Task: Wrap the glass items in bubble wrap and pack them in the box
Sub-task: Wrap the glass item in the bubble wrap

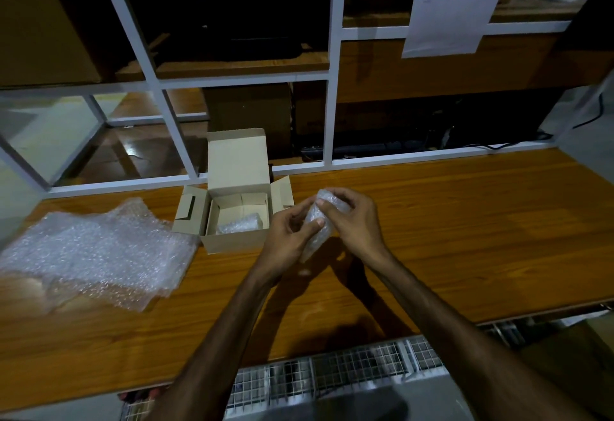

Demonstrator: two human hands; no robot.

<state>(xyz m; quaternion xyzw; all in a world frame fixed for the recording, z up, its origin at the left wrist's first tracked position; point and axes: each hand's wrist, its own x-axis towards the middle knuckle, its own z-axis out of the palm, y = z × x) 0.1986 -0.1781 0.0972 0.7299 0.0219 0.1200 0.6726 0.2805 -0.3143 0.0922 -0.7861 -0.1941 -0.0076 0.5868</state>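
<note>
Both hands hold a bubble-wrapped item (319, 224) above the wooden table, just right of the open cardboard box (232, 241). My left hand (289, 234) grips its lower left side, thumb pressed on the wrap. My right hand (352, 218) closes over its top and right side. The glass inside is hidden by the wrap. Another wrapped bundle (240, 224) lies inside the box at the front. The box lid stands upright at the back, side flaps spread out.
A stack of bubble wrap sheets (96, 254) lies on the left of the wooden table (465, 237). White shelf frames (329, 121) rise behind the table edge. A paper notice (455, 1) hangs at the upper right. Wire baskets (349, 370) sit below the near edge.
</note>
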